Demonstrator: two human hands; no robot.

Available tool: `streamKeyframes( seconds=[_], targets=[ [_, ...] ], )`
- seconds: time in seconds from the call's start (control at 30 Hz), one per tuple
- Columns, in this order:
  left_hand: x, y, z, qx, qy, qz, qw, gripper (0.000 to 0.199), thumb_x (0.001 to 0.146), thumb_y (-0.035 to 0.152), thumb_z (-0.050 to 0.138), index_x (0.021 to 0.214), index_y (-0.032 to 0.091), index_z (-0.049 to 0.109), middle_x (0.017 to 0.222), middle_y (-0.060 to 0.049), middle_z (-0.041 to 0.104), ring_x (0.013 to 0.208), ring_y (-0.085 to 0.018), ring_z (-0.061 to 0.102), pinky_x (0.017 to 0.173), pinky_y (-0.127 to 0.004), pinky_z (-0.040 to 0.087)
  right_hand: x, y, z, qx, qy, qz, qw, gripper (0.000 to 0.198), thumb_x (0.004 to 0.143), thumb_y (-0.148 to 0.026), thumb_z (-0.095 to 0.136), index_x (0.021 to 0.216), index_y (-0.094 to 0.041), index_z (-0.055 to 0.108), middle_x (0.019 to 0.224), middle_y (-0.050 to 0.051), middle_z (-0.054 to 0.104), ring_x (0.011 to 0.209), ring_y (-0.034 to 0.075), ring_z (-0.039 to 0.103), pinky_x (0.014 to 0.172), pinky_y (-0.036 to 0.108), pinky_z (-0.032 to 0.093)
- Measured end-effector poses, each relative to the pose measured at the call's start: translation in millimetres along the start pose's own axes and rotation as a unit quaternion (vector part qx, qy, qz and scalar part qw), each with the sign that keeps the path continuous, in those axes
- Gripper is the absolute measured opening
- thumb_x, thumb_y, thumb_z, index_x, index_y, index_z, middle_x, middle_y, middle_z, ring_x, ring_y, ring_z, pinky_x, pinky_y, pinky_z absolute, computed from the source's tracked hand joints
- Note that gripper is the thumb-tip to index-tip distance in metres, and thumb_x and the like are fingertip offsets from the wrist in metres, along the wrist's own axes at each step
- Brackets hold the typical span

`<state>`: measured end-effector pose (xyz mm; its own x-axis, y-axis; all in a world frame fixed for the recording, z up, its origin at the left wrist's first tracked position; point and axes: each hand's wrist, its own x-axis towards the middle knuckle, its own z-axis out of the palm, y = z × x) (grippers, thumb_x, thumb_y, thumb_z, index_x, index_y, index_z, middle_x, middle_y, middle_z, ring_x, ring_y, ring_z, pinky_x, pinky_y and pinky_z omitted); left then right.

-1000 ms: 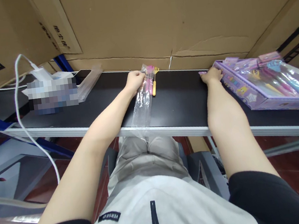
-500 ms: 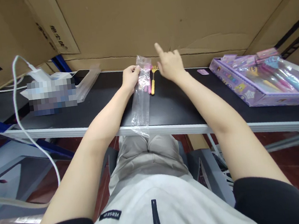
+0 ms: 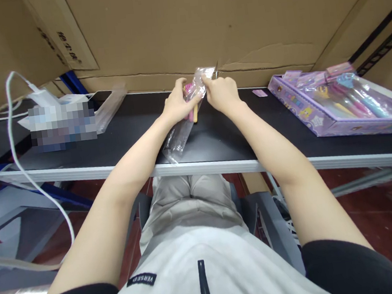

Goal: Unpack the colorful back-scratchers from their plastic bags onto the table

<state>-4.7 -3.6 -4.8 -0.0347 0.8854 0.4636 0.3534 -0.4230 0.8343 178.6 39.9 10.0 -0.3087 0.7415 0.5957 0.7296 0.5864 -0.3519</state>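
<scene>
Black counter (image 3: 229,138), cardboard (image 3: 160,27) behind; one clear bag (image 3: 180,137) being held over it.
Forearms (image 3: 140,161) are reaching forward, left grip (image 3: 177,104) clasping the bag, right grip (image 3: 223,93) pinching its top. Long axis is slanting far-right from the counter's front edge; one yellow handle (image 3: 195,114) and pink plastic (image 3: 191,115) are showing beside it.

With our right hand (image 3: 223,93) we pinch the upper end of a long, clear plastic sleeve (image 3: 180,137) over a flat black tabletop (image 3: 137,137). Our left hand (image 3: 175,105) spreads about a slim pink fork (image 3: 188,87), thumb beside a rounded yellow handle (image 3: 195,113); we cannot quite make out its grip. To our right sits a purple, patterned cardboard tray (image 3: 322,127).
</scene>
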Motion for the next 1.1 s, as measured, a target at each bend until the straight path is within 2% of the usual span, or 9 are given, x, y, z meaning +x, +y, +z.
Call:
streamKeyframes(
  seconds=[0.13, 0.3, 0.4, 0.5, 0.57, 0.67, 0.8, 0.9, 1.1],
  targets=[
    [-10, 2, 6, 0.081, -0.053, 0.070, 0.993, 0.065, 0.075, 0.027, 0.093, 0.132, 0.024, 0.061, 0.132, -0.013, 0.064, 0.138, -0.040, 0.060, 0.115, -0.047, 0.047, 0, 0, -12, -0.047, 0.030, 0.013, 0.998, 0.046, 0.107, -0.038, 0.054, 0.143, -0.013, 0.068, 0.102, 0.015, 0.075, 0.121, 0.039, 0.070, 0.114, 0.058, 0.046],
    [-7, 11, 1, 0.296, -0.095, 0.102, 0.945, 0.058, 0.095, 0.024, 0.063, 0.152, 0.025, 0.051, 0.146, -0.016, 0.054, 0.138, -0.041, 0.060, 0.114, -0.054, 0.049, -8, -28, -32, -0.257, -0.068, 0.089, 0.960, 0.063, 0.114, -0.034, 0.026, 0.171, -0.010, 0.037, 0.131, 0.024, 0.071, 0.127, 0.040, 0.069, 0.107, 0.057, 0.051],
    [2, 22, -16, 0.364, -0.089, 0.093, 0.922, 0.059, 0.098, 0.023, 0.057, 0.156, 0.023, 0.048, 0.150, -0.018, 0.051, 0.139, -0.041, 0.058, 0.116, -0.056, 0.047, -11, -31, -33, -0.277, -0.090, 0.089, 0.953, 0.068, 0.115, -0.039, 0.023, 0.177, -0.011, 0.019, 0.156, 0.028, 0.056, 0.131, 0.042, 0.067, 0.106, 0.058, 0.053],
    [13, 31, -49, 0.422, -0.038, 0.015, 0.906, 0.058, 0.100, 0.025, 0.058, 0.157, 0.020, 0.048, 0.156, -0.020, 0.048, 0.143, -0.043, 0.053, 0.118, -0.062, 0.044, -13, -27, -26, -0.267, -0.129, 0.091, 0.951, 0.075, 0.113, -0.042, 0.033, 0.178, -0.011, 0.012, 0.174, 0.028, 0.030, 0.141, 0.043, 0.060, 0.112, 0.059, 0.050],
    [19, 31, -78, 0.450, 0.009, -0.061, 0.891, 0.057, 0.102, 0.027, 0.056, 0.157, 0.017, 0.048, 0.162, -0.022, 0.043, 0.147, -0.043, 0.051, 0.119, -0.064, 0.042, -16, -27, -20, -0.268, -0.181, 0.096, 0.941, 0.079, 0.111, -0.041, 0.043, 0.177, -0.010, 0.014, 0.178, 0.027, 0.022, 0.148, 0.043, 0.053, 0.118, 0.060, 0.046],
    [25, 18, -125, 0.462, 0.051, -0.156, 0.872, 0.063, 0.104, 0.031, 0.055, 0.160, 0.005, 0.042, 0.169, -0.027, 0.032, 0.155, -0.044, 0.041, 0.125, -0.065, 0.033, -20, -34, -14, -0.269, -0.285, 0.118, 0.913, 0.077, 0.109, -0.036, 0.048, 0.177, -0.012, 0.020, 0.180, 0.022, 0.018, 0.157, 0.041, 0.044, 0.124, 0.059, 0.041],
    [29, -18, -169, 0.482, 0.019, -0.262, 0.836, 0.079, 0.102, 0.039, 0.059, 0.165, -0.001, 0.033, 0.177, -0.029, 0.018, 0.163, -0.046, 0.027, 0.130, -0.059, 0.028, -22, -43, -9, -0.258, -0.364, 0.138, 0.884, 0.062, 0.113, -0.028, 0.036, 0.172, -0.012, 0.036, 0.179, 0.017, 0.027, 0.158, 0.037, 0.044, 0.128, 0.050, 0.039],
    [31, -40, -180, 0.489, -0.005, -0.310, 0.816, 0.088, 0.103, 0.046, 0.058, 0.170, 0.000, 0.024, 0.180, -0.028, 0.011, 0.167, -0.045, 0.019, 0.132, -0.057, 0.025, -23, -44, -7, -0.262, -0.370, 0.131, 0.882, 0.058, 0.112, -0.025, 0.033, 0.167, -0.010, 0.046, 0.174, 0.020, 0.037, 0.154, 0.038, 0.049, 0.125, 0.050, 0.043],
    [34, -47, -173, 0.539, -0.037, -0.324, 0.777, 0.090, 0.103, 0.052, 0.059, 0.168, -0.002, 0.029, 0.177, -0.030, 0.024, 0.167, -0.042, 0.020, 0.133, -0.053, 0.022, -25, -45, -7, -0.262, -0.366, 0.126, 0.884, 0.057, 0.111, -0.022, 0.035, 0.165, -0.011, 0.049, 0.171, 0.021, 0.042, 0.153, 0.038, 0.051, 0.123, 0.051, 0.045]
  ],
)
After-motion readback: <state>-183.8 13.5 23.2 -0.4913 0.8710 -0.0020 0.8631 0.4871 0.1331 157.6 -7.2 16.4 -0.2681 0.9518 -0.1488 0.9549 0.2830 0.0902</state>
